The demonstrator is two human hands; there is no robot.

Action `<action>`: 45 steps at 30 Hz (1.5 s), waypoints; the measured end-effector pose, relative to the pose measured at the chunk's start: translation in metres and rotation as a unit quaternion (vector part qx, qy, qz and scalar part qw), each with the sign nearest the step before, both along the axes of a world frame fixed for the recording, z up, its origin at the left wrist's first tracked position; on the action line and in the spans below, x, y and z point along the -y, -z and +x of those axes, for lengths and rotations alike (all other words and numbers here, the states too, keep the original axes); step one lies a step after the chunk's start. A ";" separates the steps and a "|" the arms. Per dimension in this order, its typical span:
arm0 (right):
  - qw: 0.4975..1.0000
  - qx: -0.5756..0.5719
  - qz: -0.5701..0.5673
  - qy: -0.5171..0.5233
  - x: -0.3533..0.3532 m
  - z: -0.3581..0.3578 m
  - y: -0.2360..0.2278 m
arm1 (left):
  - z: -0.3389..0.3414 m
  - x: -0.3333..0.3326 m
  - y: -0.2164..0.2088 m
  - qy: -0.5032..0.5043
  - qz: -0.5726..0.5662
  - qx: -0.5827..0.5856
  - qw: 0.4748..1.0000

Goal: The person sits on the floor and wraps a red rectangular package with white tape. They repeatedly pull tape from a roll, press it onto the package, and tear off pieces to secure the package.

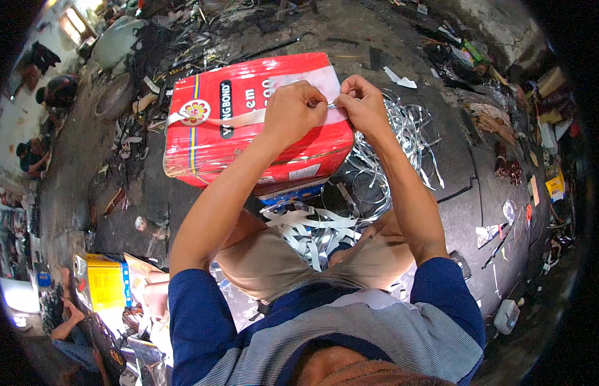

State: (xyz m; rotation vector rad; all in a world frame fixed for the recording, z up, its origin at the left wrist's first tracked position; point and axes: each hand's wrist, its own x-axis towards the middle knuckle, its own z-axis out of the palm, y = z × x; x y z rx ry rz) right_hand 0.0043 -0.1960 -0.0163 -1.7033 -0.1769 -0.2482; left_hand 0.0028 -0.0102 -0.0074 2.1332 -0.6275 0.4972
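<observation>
A large red carton [215, 157] with a flower emblem rests in front of me, on top of a blue box [296, 193]. Across its upper face lies a flat white strip [244, 120], running from the left end to my hands. My left hand [293, 112] is closed in a pinch on this strip, over the right half of the carton. Close beside it, at the carton's right edge, my right hand [364, 106] also pinches the strip. Only a short stretch shows between the fingertips. Beyond my right wrist, a tangled heap of shiny silver strips [409, 138] spreads on the floor.
Loose white strips [306, 225] are piled between my knees. A yellow box [106, 283] stands at the lower left. Scraps litter the dark floor, with a yellow packet [555, 185] far right. Other people sit along the left side, one near a dark garment [58, 90].
</observation>
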 end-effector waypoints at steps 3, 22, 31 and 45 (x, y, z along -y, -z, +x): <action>0.998 -0.055 0.015 -0.004 0.003 -0.006 -0.008 | 0.009 -0.006 -0.007 0.046 0.039 0.038 0.997; 0.951 -0.143 0.270 -0.044 0.005 -0.004 0.048 | 0.025 0.020 0.000 0.118 -0.074 0.002 0.990; 0.979 -0.014 -0.172 0.106 0.016 0.024 -0.021 | 0.022 0.026 -0.005 0.109 -0.103 -0.013 0.989; 0.986 -0.018 -0.041 0.158 0.003 0.048 0.106 | 0.021 0.018 -0.008 0.078 -0.076 -0.056 0.992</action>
